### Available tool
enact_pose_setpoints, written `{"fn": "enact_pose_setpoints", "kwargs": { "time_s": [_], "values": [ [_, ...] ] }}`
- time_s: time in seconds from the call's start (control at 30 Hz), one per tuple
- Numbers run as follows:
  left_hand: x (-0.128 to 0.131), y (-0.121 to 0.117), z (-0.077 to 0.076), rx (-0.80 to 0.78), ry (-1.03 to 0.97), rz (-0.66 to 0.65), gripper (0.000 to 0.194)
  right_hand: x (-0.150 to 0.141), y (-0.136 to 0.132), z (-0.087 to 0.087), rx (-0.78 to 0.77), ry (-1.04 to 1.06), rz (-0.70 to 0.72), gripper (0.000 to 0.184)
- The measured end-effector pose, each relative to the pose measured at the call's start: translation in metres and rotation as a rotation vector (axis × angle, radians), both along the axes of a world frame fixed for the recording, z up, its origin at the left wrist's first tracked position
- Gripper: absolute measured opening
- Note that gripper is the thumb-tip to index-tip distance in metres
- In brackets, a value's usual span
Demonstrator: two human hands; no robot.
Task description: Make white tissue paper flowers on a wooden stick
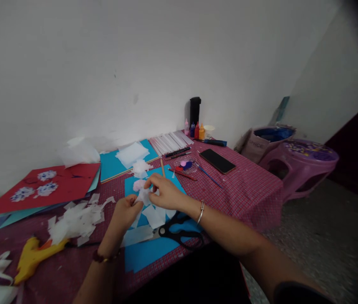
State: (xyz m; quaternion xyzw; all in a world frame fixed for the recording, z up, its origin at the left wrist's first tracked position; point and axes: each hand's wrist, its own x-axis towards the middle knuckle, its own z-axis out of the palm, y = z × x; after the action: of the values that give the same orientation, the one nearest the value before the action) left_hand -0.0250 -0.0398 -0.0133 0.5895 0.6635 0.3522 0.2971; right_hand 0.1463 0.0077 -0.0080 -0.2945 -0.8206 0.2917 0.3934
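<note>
Between my hands is a small piece of white tissue paper (143,196), pinched from both sides above a blue sheet (147,255). My left hand (128,211) grips its near left side with closed fingers. On the other side, my right hand (162,192) pinches the piece between thumb and fingers. A pale pink paper puff (139,185) lies just beyond the fingertips. Below the hands are cut white paper pieces (155,216) and black-handled scissors (179,232), whose blades lie by a white strip (137,235).
At left are a yellow glue gun (36,255), a heap of white scraps (75,219) and a red sheet (71,183) with blue-white flowers. Rightward lie a phone (217,161), a paint palette (187,164) and brushes. Paint bottles (197,131) stand by the wall; a pink stool (305,164) is beyond the table.
</note>
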Motion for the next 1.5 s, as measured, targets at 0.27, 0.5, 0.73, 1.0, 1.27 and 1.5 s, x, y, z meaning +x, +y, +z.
{"fn": "enact_pose_setpoints", "kwargs": {
  "time_s": [0.27, 0.5, 0.73, 1.0, 1.27, 1.5],
  "values": [
    [0.001, 0.000, -0.001, 0.086, 0.190, 0.018, 0.015, -0.006, 0.004, -0.010, -0.163, -0.117, 0.032, 0.029],
    [0.004, -0.002, 0.000, 0.100, 0.203, -0.060, 0.016, -0.007, 0.002, -0.015, -0.438, -0.037, 0.170, 0.051],
    [0.002, -0.002, 0.001, 0.084, 0.143, -0.075, 0.022, -0.006, 0.008, -0.013, -0.244, -0.166, 0.049, 0.028],
    [0.006, -0.005, 0.004, 0.115, 0.318, -0.092, 0.014, -0.004, 0.010, -0.013, -0.186, -0.128, 0.104, 0.036],
    [0.004, -0.005, 0.006, 0.170, 0.398, -0.063, 0.015, -0.006, 0.009, -0.012, -0.232, -0.230, 0.112, 0.023],
    [0.004, -0.005, 0.004, 0.118, 0.377, -0.140, 0.010, -0.004, 0.009, -0.010, -0.195, -0.107, 0.151, 0.030]
  ]
}}
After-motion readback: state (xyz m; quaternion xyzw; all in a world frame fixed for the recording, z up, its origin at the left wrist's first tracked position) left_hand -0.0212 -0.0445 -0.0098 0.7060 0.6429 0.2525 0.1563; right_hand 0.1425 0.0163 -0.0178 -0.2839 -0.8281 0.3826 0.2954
